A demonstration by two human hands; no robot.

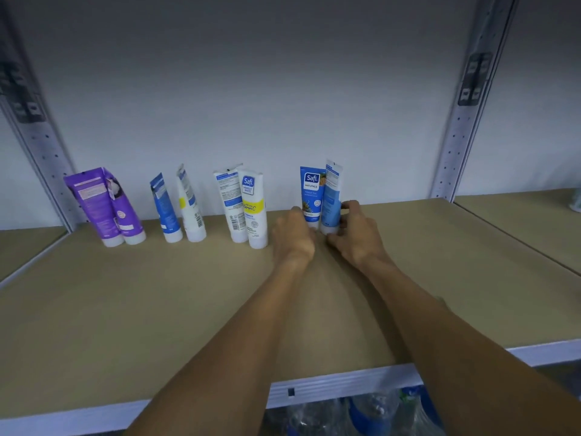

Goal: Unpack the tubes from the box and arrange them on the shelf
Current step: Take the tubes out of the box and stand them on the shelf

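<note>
Several tubes stand cap-down along the back of the brown shelf (157,309), leaning on the white wall. From the left: two purple tubes (103,206), a blue and a white tube (177,206), and two white Safi tubes (246,206). Further right stand a dark blue Safi Naturals tube (312,191) and a light blue tube (331,196), close together. My left hand (294,236) holds the lower part of the dark blue tube. My right hand (353,232) pinches the light blue tube near its white cap. The box is out of view.
Grey perforated uprights (456,146) frame the shelf bay at left and right. A neighbouring shelf board (518,221) continues on the right. Below the metal front edge (330,385), plastic bottles with blue labels (361,416) fill the lower level.
</note>
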